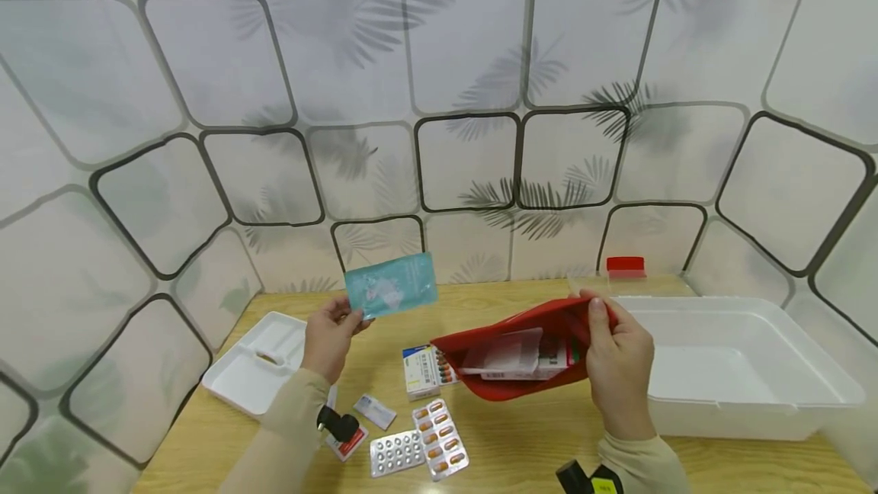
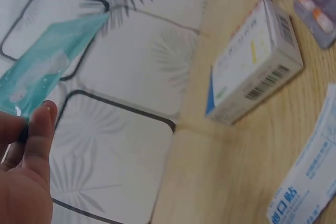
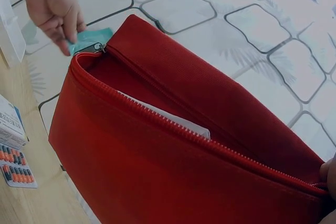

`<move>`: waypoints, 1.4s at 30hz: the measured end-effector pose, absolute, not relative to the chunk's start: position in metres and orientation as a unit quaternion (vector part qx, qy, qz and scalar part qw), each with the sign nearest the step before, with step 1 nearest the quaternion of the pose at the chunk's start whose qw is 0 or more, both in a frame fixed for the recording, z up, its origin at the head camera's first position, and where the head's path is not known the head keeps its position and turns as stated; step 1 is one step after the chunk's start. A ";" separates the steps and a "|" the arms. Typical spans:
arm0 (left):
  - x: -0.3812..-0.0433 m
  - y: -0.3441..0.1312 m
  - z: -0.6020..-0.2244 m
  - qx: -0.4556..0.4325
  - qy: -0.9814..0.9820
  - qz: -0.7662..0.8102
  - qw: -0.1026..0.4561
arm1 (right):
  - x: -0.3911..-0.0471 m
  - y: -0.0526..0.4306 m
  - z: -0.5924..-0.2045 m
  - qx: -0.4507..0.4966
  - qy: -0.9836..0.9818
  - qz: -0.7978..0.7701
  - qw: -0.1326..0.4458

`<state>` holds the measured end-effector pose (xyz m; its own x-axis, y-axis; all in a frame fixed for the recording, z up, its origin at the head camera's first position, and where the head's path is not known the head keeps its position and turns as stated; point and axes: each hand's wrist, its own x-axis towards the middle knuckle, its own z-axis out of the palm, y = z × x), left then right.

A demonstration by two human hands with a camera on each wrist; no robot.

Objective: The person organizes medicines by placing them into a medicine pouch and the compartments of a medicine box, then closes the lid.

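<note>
My left hand (image 1: 331, 338) pinches a flat teal packet (image 1: 391, 284) by its lower left corner, holding it above the table. In the left wrist view, thumb and fingers meet on the packet's edge (image 2: 50, 66). My right hand (image 1: 620, 360) grips the right end of a red zip pouch (image 1: 514, 389), thumb on top. The pouch is unzipped and its mouth gapes; white packaging (image 1: 507, 353) shows inside. From the right wrist view, the zipper pull (image 3: 98, 47) sits at the pouch's far end, with the teal packet just beyond it.
Below the hands lie a medicine box (image 1: 420, 376), an orange capsule blister pack (image 1: 441, 439), a silver blister pack (image 1: 398, 453), a small white packet (image 1: 375, 410) and a red-and-white packet (image 1: 348, 442). A white divided tray (image 1: 240, 372) stands left, a large white bin (image 1: 727, 357) right.
</note>
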<state>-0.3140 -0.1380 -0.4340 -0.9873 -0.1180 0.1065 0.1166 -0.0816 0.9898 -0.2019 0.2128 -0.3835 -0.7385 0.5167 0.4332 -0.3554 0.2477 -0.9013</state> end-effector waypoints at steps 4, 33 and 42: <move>-0.302 -0.136 -0.422 -0.034 -0.646 -0.757 0.094 | -0.202 0.213 -0.384 -0.058 -0.707 0.609 0.355; -0.206 -0.073 -0.379 -0.353 -0.662 -0.620 0.230 | -0.203 0.212 -0.385 -0.059 -0.712 0.604 0.355; -0.204 -0.041 -0.390 -0.464 -0.678 -0.409 0.397 | -0.202 0.211 -0.383 -0.077 -0.736 0.581 0.340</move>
<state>-0.2045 -0.0411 -0.3896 -0.2545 0.3051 0.9177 0.9539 0.2355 0.1862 -0.2015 0.2111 -0.3831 -0.7564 0.5081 0.4119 -0.2826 0.3141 -0.9064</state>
